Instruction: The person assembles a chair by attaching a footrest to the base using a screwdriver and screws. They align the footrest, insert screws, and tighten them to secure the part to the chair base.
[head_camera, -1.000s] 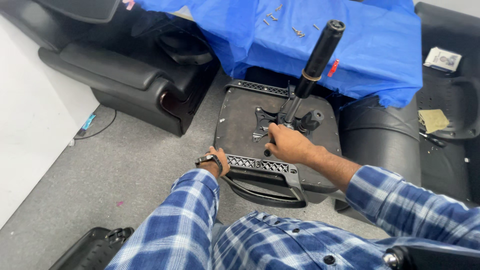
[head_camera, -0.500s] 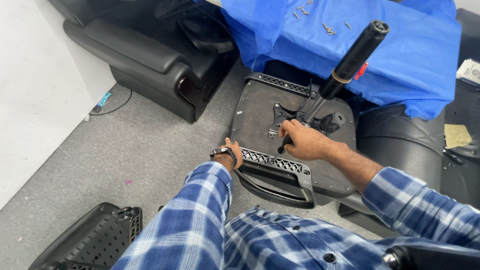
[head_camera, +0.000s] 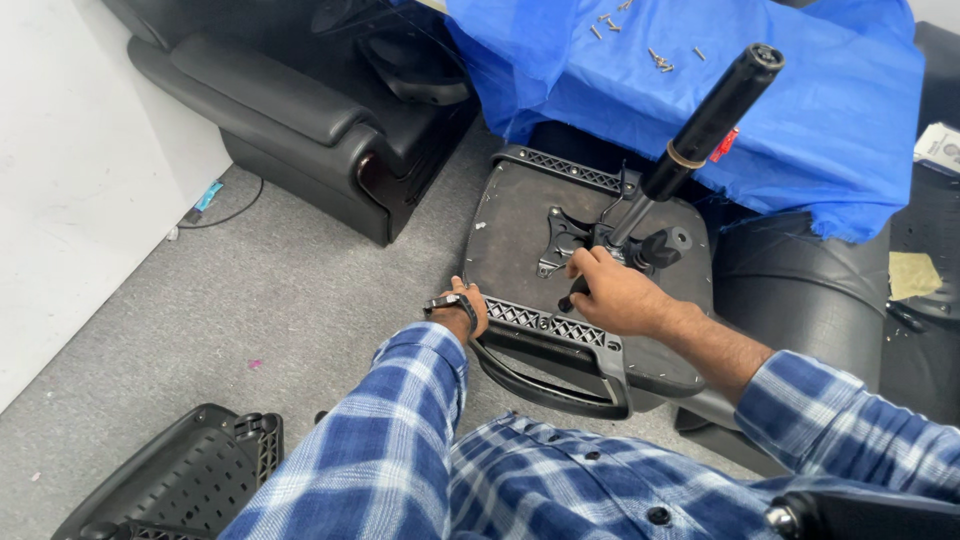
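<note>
We see an upturned office-chair seat (head_camera: 520, 215), its dark underside facing up, resting on the grey carpet (head_camera: 250, 320) in front of the person. A black gas-lift cylinder (head_camera: 705, 125) rises at a tilt from the metal mechanism plate (head_camera: 560, 235) bolted at the middle of the underside, its free end pointing up and to the right.

The right hand (head_camera: 620, 295) lies on the seat just beside the foot of the cylinder, fingers curled around a thin dark tool (head_camera: 572, 295) (only a short length of it shows below the fist, so we cannot tell its kind). The left hand (head_camera: 468, 308), a watch strap at the wrist, presses against the near-left edge of the seat with its fingers folded under the rim; whether it grips anything beyond that edge we cannot tell. Both arms wear blue checked sleeves (head_camera: 395, 440).

Behind the seat, a blue cloth (head_camera: 800, 130) drapes over a raised surface, with small screws (head_camera: 655, 58) scattered on it near the top. A black padded chair part (head_camera: 290, 110) lies at upper left, well apart from the hands. A perforated black plastic panel (head_camera: 180, 480) sits on the carpet at lower left, and a black leather cushion (head_camera: 800, 290) lies at right, touching the seat.
</note>
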